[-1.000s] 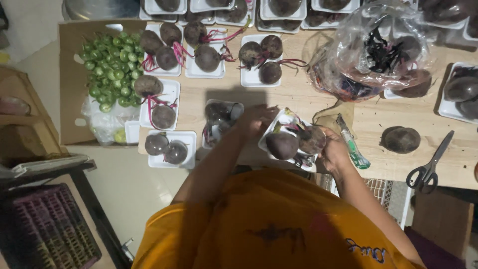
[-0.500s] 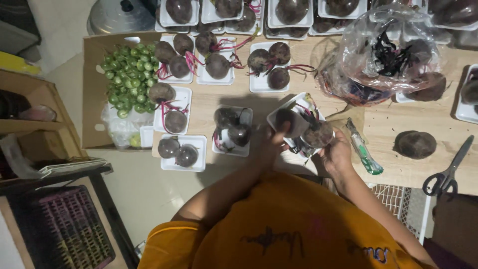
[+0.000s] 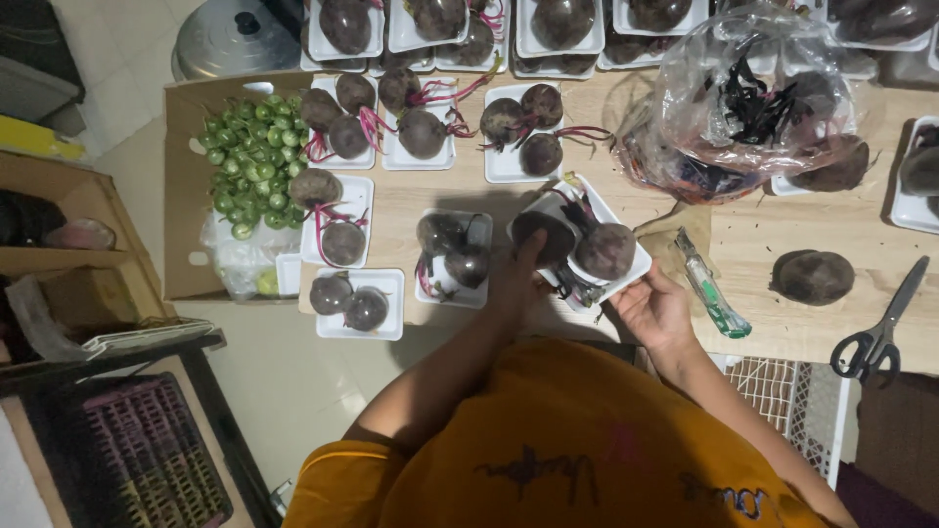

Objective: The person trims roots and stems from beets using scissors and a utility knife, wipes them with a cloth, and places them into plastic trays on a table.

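The tray (image 3: 626, 279) of two beets sits at the table's near edge, tilted, its long axis running from the far left corner down to the near right. The right hand (image 3: 653, 311) cups its near right corner from below, grasping it, while the left hand (image 3: 514, 279) presses fingertips on the left beet (image 3: 543, 235), nearer the neighbouring wrapped tray (image 3: 452, 256).

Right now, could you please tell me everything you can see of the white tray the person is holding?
The white tray is shallow and rectangular, apparently foam, turned at an angle to the wooden table's edge. It carries two dark round beetroots with reddish stems. The right hand supports its near corner from below, while the left hand touches its left side by one beetroot. A wrapped tray sits just left.
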